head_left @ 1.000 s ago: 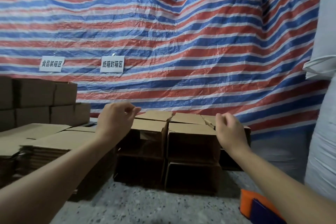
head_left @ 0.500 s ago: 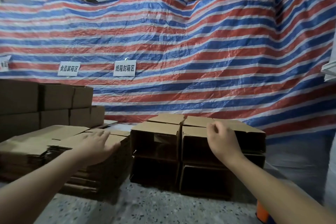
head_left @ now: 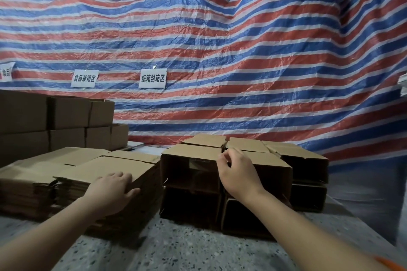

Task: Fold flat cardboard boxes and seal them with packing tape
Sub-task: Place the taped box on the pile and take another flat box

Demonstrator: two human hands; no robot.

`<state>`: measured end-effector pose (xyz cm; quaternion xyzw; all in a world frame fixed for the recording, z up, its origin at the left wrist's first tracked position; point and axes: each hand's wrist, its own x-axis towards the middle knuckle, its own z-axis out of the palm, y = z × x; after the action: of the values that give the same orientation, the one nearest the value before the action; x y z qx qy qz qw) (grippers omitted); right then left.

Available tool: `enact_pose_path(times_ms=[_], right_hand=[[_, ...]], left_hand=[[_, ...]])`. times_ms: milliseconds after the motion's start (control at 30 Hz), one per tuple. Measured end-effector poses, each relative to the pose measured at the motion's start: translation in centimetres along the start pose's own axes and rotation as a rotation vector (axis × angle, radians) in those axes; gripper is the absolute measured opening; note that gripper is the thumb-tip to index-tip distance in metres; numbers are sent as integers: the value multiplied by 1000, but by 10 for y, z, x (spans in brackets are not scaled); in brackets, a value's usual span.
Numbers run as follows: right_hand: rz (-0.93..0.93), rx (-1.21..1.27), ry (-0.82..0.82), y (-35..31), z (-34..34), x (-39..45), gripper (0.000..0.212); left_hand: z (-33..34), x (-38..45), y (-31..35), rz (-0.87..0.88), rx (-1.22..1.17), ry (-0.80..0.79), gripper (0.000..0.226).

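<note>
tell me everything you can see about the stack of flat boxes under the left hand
The stack of flat boxes is brown corrugated cardboard, many unfolded blanks piled level on the speckled floor, layered edges facing the camera. It sits left of the folded open boxes. The left hand rests on its top sheet near the front edge, fingers loosely spread.

flat brown cardboard stack (head_left: pixel 114 167), folded boxes (head_left: pixel 198 154) beside

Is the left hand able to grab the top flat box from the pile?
Probably yes. The left hand already rests on the top flat box at the stack's near edge, and nothing lies over it.
</note>
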<state>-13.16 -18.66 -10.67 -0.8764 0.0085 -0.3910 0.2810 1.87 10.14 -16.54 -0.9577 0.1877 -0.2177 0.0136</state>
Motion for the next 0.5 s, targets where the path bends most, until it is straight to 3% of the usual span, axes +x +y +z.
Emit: enact_pose_path(times_ms=[233,500], right_hand=[[11,24,-5,-8,2,-7,30],[18,111,5,-23,-1,-1,30]], left_hand=[[-14,-21,-1,-38,40,151,27],[-79,-15,-10,-204,-482,688,24]])
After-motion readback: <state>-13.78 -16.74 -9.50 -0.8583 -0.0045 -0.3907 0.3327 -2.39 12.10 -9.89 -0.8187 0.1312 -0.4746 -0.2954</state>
